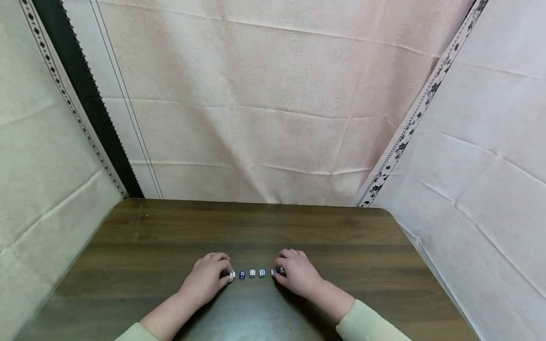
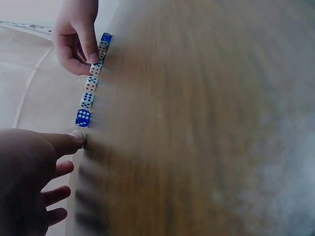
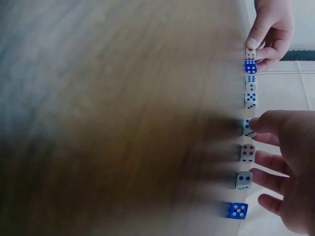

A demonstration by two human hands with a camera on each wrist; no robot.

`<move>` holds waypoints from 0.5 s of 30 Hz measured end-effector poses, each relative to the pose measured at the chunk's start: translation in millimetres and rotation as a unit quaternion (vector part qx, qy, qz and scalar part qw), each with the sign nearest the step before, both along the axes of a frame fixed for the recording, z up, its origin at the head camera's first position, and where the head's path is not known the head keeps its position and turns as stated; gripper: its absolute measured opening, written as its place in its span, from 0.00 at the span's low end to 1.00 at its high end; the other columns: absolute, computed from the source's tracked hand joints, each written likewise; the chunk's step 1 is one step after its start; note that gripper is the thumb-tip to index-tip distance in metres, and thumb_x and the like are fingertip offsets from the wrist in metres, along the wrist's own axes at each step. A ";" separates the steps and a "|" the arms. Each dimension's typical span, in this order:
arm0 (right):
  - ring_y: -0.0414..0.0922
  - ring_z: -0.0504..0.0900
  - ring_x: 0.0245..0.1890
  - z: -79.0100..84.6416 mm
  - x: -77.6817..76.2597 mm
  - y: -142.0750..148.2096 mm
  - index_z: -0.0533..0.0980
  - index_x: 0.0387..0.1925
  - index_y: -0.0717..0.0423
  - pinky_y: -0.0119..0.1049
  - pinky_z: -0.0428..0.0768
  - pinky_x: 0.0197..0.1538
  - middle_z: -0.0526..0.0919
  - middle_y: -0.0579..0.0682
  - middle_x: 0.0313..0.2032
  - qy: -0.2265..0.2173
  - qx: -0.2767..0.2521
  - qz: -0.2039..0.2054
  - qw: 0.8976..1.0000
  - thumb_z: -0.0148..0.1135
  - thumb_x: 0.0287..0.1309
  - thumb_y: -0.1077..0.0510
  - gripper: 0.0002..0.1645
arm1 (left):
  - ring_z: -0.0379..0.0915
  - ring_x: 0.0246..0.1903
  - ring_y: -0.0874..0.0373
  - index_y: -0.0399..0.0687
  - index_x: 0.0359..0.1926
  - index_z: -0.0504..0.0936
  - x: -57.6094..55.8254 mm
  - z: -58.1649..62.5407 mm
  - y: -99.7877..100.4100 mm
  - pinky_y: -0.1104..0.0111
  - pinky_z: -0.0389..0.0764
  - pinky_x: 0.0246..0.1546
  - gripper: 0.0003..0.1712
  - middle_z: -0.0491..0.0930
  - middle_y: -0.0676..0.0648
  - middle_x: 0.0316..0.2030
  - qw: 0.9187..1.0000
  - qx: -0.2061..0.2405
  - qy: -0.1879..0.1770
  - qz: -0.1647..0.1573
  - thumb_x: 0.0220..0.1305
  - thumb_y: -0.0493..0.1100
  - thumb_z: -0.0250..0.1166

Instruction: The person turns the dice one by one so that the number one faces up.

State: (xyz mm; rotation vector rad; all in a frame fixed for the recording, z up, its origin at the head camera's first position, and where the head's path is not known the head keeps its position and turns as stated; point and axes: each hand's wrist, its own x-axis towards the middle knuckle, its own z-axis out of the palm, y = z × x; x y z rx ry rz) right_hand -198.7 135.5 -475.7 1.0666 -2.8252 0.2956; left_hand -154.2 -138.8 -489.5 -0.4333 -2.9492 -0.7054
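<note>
A row of small dice runs across the table, mostly white ones. At its left end my left hand [image 1: 207,278] pinches a white die [image 3: 251,53] between thumb and fingers. Beside that stands a blue die [image 2: 83,118] with white pips, then a white die [image 1: 252,273] and another white die [image 3: 251,100]. My right hand [image 1: 298,273] holds a white die [image 3: 249,127] with blue pips between thumb and index finger. Past it, near the other fingers, sit a white die with red pips [image 3: 247,153], a white die [image 3: 243,180] and a blue die [image 3: 238,211].
The brown wooden table [image 1: 239,222] has rounded far corners. Pale cloth [image 1: 264,94] hangs behind it, with more white cloth [image 1: 482,142] on the right and the left side. A dark strip [image 1: 94,104] shows at the back left.
</note>
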 end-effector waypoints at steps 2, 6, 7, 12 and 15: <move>0.42 0.77 0.43 -0.3 -0.2 -0.2 0.83 0.35 0.43 0.49 0.74 0.55 0.78 0.41 0.40 -0.001 0.001 -0.001 1.000 0.68 0.61 0.50 0.04 | 0.71 0.56 0.47 0.63 0.27 0.78 -0.1 0.1 -0.1 0.45 0.70 0.56 0.11 0.79 0.52 0.48 1.000 -0.002 0.000 0.000 0.58 0.47 0.74; 0.42 0.77 0.44 0.2 -0.4 -0.9 0.83 0.35 0.43 0.49 0.74 0.55 0.78 0.41 0.41 -0.004 0.003 -0.004 1.000 0.68 0.61 0.50 0.03 | 0.71 0.56 0.47 0.63 0.27 0.78 -0.2 -0.1 -0.2 0.45 0.69 0.57 0.11 0.79 0.52 0.48 1.000 -0.003 -0.001 0.000 0.58 0.47 0.74; 0.42 0.77 0.44 0.2 -0.6 -1.0 0.83 0.35 0.43 0.49 0.73 0.55 0.78 0.41 0.41 -0.004 0.003 -0.005 1.000 0.68 0.61 0.50 0.03 | 0.71 0.56 0.47 0.63 0.28 0.78 -0.3 0.0 -0.3 0.45 0.69 0.57 0.10 0.79 0.52 0.48 1.000 -0.004 0.000 0.000 0.58 0.47 0.74; 0.42 0.77 0.44 1.3 -0.1 -1.9 0.84 0.34 0.43 0.48 0.73 0.55 0.78 0.42 0.41 -0.001 0.005 -0.007 1.000 0.68 0.61 0.51 0.03 | 0.72 0.56 0.48 0.63 0.27 0.78 -0.3 0.7 -0.1 0.45 0.70 0.56 0.11 0.79 0.52 0.48 1.000 -0.004 0.001 -0.002 0.58 0.47 0.74; 0.42 0.77 0.43 1.8 0.5 -2.0 0.84 0.35 0.44 0.49 0.73 0.55 0.78 0.42 0.41 0.000 0.007 -0.009 1.000 0.67 0.61 0.51 0.03 | 0.72 0.56 0.48 0.63 0.28 0.78 0.1 1.3 0.2 0.45 0.70 0.56 0.11 0.79 0.52 0.48 1.000 -0.005 0.001 -0.003 0.58 0.47 0.74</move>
